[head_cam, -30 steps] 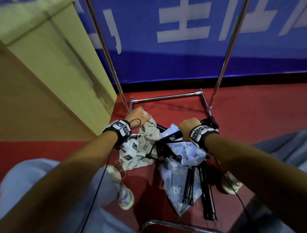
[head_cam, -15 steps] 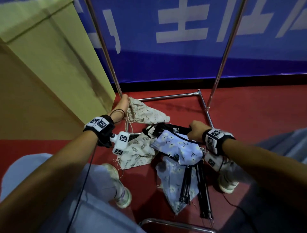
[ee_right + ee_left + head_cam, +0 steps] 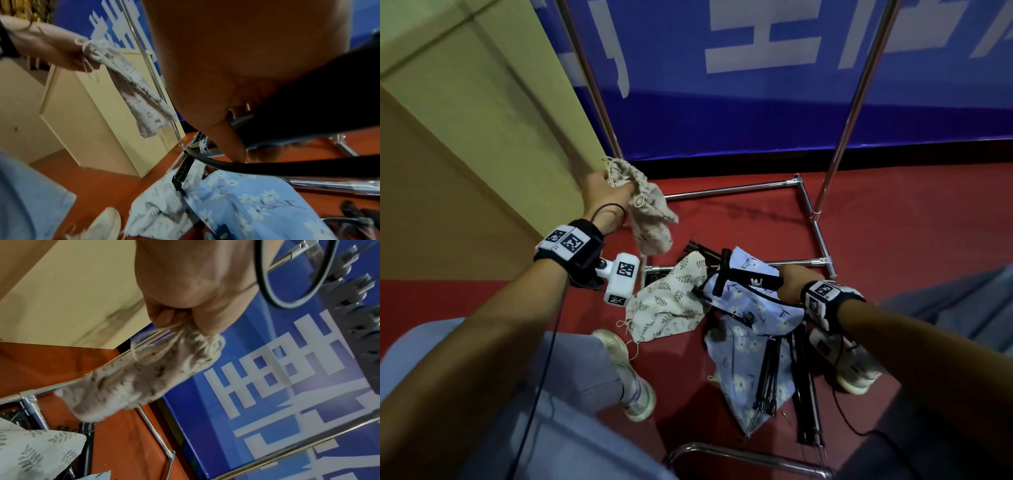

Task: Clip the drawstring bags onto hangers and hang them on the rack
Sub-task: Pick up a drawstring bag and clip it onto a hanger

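Now left hand (image 3: 604,192) pinches beige drawstring bag (image 3: 650,219) by gathered mouth, raised far left; right hand (image 3: 791,282) grips black hanger (image 3: 746,275), fingers probably curled. Bring bag mouth flat to clip.

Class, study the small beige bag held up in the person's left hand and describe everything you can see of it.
The beige bag is a small cloth drawstring pouch, pale with a fine dark speckled print. Its mouth is gathered tight, with cream cords looping out. The left hand grips it at that bunched top, so it hangs limp and crumpled, clear of the red floor, beside the rack's upright pole. No hanger is clipped to it yet; nothing but the hand is seen touching it.
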`<control>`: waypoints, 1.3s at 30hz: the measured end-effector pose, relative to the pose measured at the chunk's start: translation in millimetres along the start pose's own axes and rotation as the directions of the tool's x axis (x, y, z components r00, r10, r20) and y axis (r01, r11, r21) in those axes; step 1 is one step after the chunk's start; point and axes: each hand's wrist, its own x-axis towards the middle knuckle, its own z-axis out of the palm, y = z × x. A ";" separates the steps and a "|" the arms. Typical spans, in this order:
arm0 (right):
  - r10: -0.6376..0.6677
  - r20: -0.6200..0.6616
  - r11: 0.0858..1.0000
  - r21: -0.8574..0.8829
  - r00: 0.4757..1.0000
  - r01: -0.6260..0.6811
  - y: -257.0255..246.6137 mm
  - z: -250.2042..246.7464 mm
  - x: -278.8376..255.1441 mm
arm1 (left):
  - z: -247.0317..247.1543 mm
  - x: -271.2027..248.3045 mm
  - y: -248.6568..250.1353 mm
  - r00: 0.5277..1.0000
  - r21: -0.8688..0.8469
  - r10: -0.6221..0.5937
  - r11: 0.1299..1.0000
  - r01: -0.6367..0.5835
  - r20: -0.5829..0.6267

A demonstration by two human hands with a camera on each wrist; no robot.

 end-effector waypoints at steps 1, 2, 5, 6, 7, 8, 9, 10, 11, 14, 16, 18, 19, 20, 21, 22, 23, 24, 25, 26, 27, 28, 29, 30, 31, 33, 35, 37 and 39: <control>0.009 0.009 1.000 0.009 1.000 -0.010 2.8 2.3 1.9 | -0.3 1.3 -3.4 1.000 0.038 -0.028 0.999 0.027 0.014; 0.021 0.023 0.999 0.036 1.000 -0.022 4.8 3.9 3.2 | 0.0 1.2 -6.5 0.997 0.093 -0.062 0.994 0.058 0.041; 0.073 0.043 0.981 0.177 0.996 -0.079 8.0 5.5 5.6 | 3.5 -2.8 -15.6 0.977 0.266 -0.137 0.960 0.089 0.165; 0.077 0.025 0.968 0.237 0.997 -0.081 9.2 6.2 6.6 | 5.4 -5.0 -20.0 0.964 0.307 -0.164 0.947 0.094 0.211; 0.071 -0.018 0.954 0.294 0.997 -0.062 9.7 6.7 7.3 | 7.7 -6.5 -24.9 0.951 0.331 -0.185 0.939 0.096 0.249; 0.053 -0.077 0.934 0.355 0.996 -0.022 9.7 7.0 7.4 | 9.8 -8.3 -30.0 0.942 0.350 -0.196 0.932 0.093 0.273; 0.034 -0.135 0.911 0.413 0.990 0.025 9.1 7.9 7.3 | 10.7 -10.5 -34.2 0.937 0.370 -0.200 0.925 0.084 0.287; 0.017 -0.177 0.886 0.459 0.984 0.067 7.0 8.6 7.1 | 11.7 -12.9 -37.7 0.930 0.395 -0.210 0.915 0.078 0.302; 0.011 -0.191 0.866 0.492 0.982 0.086 4.7 10.1 9.4 | 13.1 -14.9 -41.4 0.920 0.426 -0.226 0.902 0.073 0.320; 0.017 -0.112 0.851 0.523 0.994 0.044 -4.8 19.1 21.3 | 21.3 -23.9 -52.3 0.891 0.517 -0.261 0.855 0.036 0.371; 0.036 -0.029 0.845 0.535 0.999 -0.015 -6.6 27.3 31.4 | 29.9 -35.3 -57.9 0.876 0.531 -0.256 0.847 0.000 0.409; 0.059 0.013 0.843 0.535 0.998 -0.057 -3.7 34.4 46.4 | 38.8 -48.9 -66.9 0.860 0.531 -0.262 0.847 -0.012 0.438; 0.076 0.022 0.847 0.527 0.997 -0.076 -0.8 38.9 55.4 | 43.7 -56.5 -71.5 0.847 0.537 -0.275 0.843 -0.016 0.456; 0.087 0.022 0.853 0.514 0.996 -0.086 -0.6 40.8 56.4 | 49.0 -64.4 -75.6 0.827 0.543 -0.296 0.840 -0.014 0.478; 0.117 0.018 0.855 0.507 0.993 -0.110 -1.4 42.5 55.5 | 53.5 -71.0 -80.3 0.807 0.542 -0.318 0.840 -0.003 0.497; 0.127 0.010 0.857 0.502 0.992 -0.115 0.3 47.4 55.4 | 57.3 -77.4 -82.1 0.785 0.537 -0.342 0.843 0.014 0.516; 0.132 0.014 0.853 0.507 0.991 -0.120 2.0 51.8 51.6 | 60.8 -82.9 -83.2 0.764 0.521 -0.356 0.853 0.031 0.538; 0.129 0.013 0.852 0.510 0.992 -0.118 7.6 64.3 57.2 | 63.8 -87.7 -83.5 0.745 0.506 -0.374 0.861 0.057 0.553; 0.142 0.023 0.853 0.505 0.990 -0.134 12.1 76.2 60.8 | 67.8 -90.9 -84.2 0.730 0.492 -0.390 0.866 0.085 0.561; 0.151 0.036 0.854 0.499 0.988 -0.149 17.5 89.6 65.4 | 71.1 -94.5 -81.7 0.717 0.494 -0.415 0.862 0.113 0.560; 0.159 0.051 0.855 0.493 0.986 -0.163 23.3 102.9 68.4 | 75.5 -97.2 -81.0 0.706 0.493 -0.426 0.861 0.125 0.565; 0.157 0.027 0.866 0.477 0.987 -0.151 29.0 116.8 68.4 | 78.9 -100.6 -78.4 0.697 0.493 -0.440 0.858 0.141 0.566; 0.160 -0.003 0.887 0.440 0.987 -0.142 34.1 126.7 64.3 | 82.4 -101.8 -78.3 0.696 0.486 -0.438 0.862 0.146 0.569; 0.142 -0.073 0.912 0.398 0.987 -0.101 37.3 133.9 53.0 | 83.1 -103.9 -73.9 0.695 0.486 -0.447 0.860 0.159 0.563; 0.080 -0.148 0.943 0.330 0.986 -0.027 37.7 137.2 38.1 | 85.5 -103.7 -74.9 0.698 0.478 -0.438 0.865 0.155 0.566; -0.075 -0.147 0.963 0.245 0.986 0.110 39.3 150.8 14.6 | 90.0 -105.8 -70.3 0.705 0.463 -0.415 0.876 0.138 0.575; -0.197 0.061 0.978 0.087 0.979 0.191 54.3 189.8 10.5 | 97.8 -108.3 -64.6 0.711 0.448 -0.389 0.887 0.117 0.586; -0.044 0.353 0.999 0.002 0.935 0.046 67.2 227.2 6.5 | 105.8 -109.8 -62.9 0.724 0.422 -0.362 0.900 0.107 0.588; 0.001 0.409 0.999 0.031 0.912 -0.015 79.3 251.3 1.7 | 113.7 -112.4 -60.0 0.739 0.409 -0.342 0.907 0.098 0.581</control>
